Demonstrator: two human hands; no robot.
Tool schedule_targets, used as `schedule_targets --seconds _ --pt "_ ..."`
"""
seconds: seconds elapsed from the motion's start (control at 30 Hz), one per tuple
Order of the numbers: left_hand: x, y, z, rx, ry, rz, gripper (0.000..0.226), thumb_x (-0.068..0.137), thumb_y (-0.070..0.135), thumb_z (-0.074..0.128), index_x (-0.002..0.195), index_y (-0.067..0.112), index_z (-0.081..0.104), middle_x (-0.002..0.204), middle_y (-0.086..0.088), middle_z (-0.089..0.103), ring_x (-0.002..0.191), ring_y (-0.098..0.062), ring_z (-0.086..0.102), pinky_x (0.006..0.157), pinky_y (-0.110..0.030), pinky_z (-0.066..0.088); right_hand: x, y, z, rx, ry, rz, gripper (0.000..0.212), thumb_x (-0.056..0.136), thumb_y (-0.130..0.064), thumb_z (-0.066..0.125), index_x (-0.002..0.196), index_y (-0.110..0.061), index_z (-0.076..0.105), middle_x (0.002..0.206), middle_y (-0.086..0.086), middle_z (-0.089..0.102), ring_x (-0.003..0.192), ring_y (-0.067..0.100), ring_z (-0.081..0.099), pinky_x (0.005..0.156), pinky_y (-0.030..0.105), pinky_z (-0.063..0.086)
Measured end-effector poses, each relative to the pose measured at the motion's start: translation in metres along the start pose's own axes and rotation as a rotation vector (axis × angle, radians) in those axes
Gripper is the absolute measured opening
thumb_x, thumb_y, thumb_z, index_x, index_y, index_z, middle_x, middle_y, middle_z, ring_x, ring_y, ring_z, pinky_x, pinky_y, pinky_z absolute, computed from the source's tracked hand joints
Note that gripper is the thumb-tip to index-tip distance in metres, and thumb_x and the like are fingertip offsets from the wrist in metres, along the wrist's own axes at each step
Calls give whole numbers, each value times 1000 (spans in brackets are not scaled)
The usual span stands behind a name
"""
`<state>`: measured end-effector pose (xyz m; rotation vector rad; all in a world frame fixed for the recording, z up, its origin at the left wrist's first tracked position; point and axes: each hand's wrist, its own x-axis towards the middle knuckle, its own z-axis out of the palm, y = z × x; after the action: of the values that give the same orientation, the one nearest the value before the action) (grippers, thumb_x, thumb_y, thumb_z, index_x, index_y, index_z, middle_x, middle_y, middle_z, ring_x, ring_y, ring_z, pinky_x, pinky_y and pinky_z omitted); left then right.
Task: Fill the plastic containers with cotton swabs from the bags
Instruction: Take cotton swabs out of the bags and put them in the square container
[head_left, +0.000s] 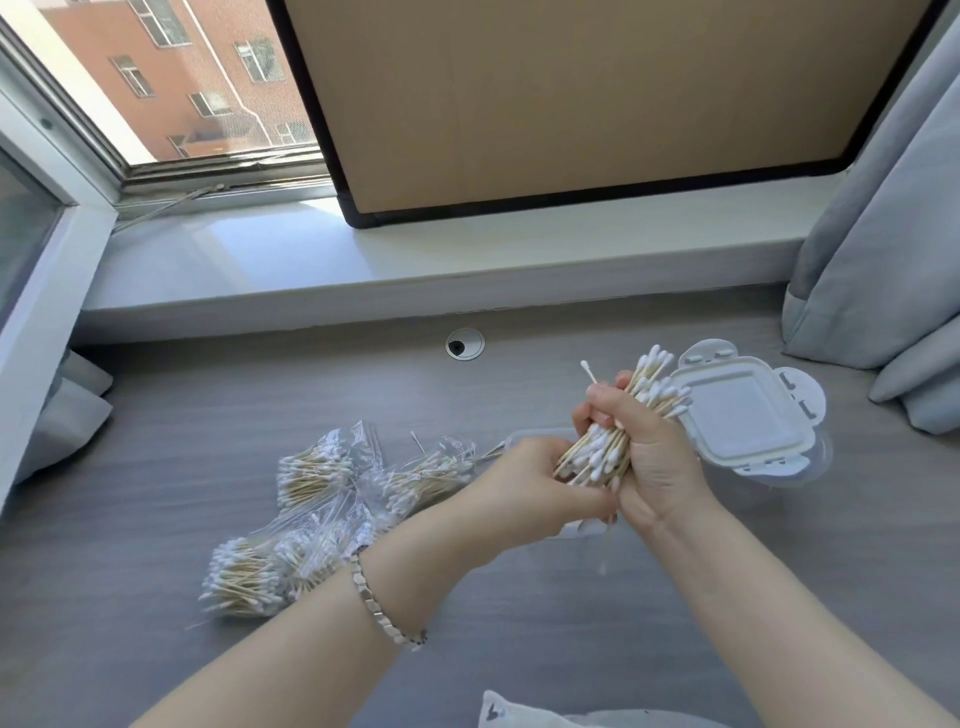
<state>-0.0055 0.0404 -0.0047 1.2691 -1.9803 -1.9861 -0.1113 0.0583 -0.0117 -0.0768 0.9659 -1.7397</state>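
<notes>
Here, a person's right hand (649, 457) clenches a thick bundle of cotton swabs (618, 426) above a grey wood-grain desk (571, 613), its fingers (597, 410) wrapped tight around the wooden stems, white tips fanning out above and below the fist. The left hand (530, 483), a silver bracelet (384, 608) on its wrist, meets the lower end of the bundle, fingers curled closed against the swabs. Directly beneath the bundle lies a clear plastic container (530, 436), mostly hidden by the hands. Just right of the bundle rests a white snap-lock lid (737, 415), lying on what looks like a second clear container, its rim showing under the lid. Left of the bundle, several clear bags of swabs (317, 519) lie in a loose cluster on the desk, some nearer the person. Beyond the bundle, a round cable grommet (464, 343) is set in the desk near a white windowsill (415, 265). A pale curtain (893, 234) hangs far right of the bundle.
</notes>
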Motion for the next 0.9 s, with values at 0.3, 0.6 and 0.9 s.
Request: schedule_targets --seconds 0.3,0.6,0.9 --pt "0 -5 7 -142 -72 -110 14 85 16 49 73 23 50 65 9 49 65 -3 46 64 -21 38 -4 1 4 -3 2 21 31 88 4 49 65 -16 50 63 3 57 40 4 49 47 16 47" --pt "-6 -1 5 -197 -87 -141 26 99 22 39 74 18 47 61 4 38 54 -6 41 61 -26 50 5 3 9 48 187 -58 30 90 -8 53 63 -18 47 42 -9 41 32 2 38 40 16 41" --pt "-8 -14 -14 -453 34 -108 35 100 27 32 67 19 38 46 12 26 39 -5 19 38 -13 17 27 -37 -13 -72 173 -89 22 90 -11 55 69 -18 49 38 -9 38 32 2 34 37 14 35"
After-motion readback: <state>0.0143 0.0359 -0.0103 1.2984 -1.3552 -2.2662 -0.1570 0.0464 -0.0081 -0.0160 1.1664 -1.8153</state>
